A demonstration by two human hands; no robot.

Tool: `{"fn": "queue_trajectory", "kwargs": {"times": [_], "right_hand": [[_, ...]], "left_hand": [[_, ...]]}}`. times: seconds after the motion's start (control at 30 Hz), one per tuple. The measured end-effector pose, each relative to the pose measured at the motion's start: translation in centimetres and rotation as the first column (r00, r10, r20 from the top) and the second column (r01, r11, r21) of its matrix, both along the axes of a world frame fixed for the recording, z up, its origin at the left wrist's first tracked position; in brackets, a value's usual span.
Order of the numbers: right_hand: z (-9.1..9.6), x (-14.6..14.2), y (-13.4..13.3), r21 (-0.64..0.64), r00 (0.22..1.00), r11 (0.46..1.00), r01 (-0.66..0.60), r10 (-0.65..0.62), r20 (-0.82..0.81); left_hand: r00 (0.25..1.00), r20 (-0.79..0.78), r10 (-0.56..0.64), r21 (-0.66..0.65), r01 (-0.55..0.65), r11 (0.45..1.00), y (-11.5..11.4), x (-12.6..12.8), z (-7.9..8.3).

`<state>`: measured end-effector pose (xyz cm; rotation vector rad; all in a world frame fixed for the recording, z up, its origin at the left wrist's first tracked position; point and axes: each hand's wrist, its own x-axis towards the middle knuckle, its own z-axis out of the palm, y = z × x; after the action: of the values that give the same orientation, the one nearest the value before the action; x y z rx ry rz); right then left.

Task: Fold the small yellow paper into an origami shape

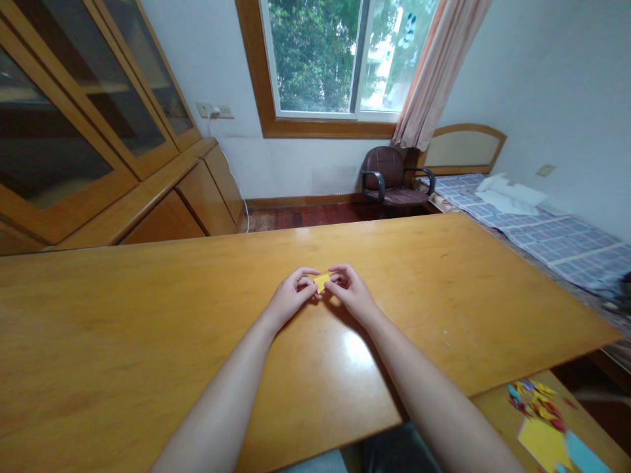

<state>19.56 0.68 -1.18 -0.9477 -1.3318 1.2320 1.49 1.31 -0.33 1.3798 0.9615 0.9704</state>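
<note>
Yellow, small and bright, that's the folded piece [321, 283] at the centre of the frame, and both hands are on it! Left hand [292, 297] on the near-left side, thumb and fingers pinching its left end; right hand [353, 295] opposite, thumb tip at the right end, fingers curled behind. Both grips are closed on that one little piece, held just over the glossy wooden table [148, 328], forearms reaching up from the bottom edge, a bright patch of glare shining between them.

Over to the lower right corner, and it's colourful: a heap of small folded pieces [535, 401], yellow, red, blue and purple, lying on a lower wooden surface [493, 410], with a yellow sheet [545, 443] just below and a light blue sheet [584, 453] right beside that.

Up at the top centre, green leaves fill the window [315, 59], a pink curtain [441, 72] hanging on its right. Beneath the curtain sits a dark red chair [387, 167]; at the right, a bed [552, 240] in checked cloth; upper left, glass-doored wooden cabinets [142, 161].
</note>
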Motion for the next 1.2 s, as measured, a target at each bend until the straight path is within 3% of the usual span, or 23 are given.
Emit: {"fn": "queue_trajectory", "kwargs": {"times": [0.73,1.2], "right_hand": [[0.24,-0.18,-0.28,0.02,0.995,1.0,0.017,-0.019,0.093],[-0.13,-0.1,0.11,-0.079,0.994,0.996,-0.034,0.025,-0.109]], "left_hand": [[0.991,-0.137,0.01,0.079,0.0,0.997,-0.1,0.05,0.02],[0.999,-0.031,-0.027,0.008,0.027,1.0,-0.05,-0.07,0.41]]}}
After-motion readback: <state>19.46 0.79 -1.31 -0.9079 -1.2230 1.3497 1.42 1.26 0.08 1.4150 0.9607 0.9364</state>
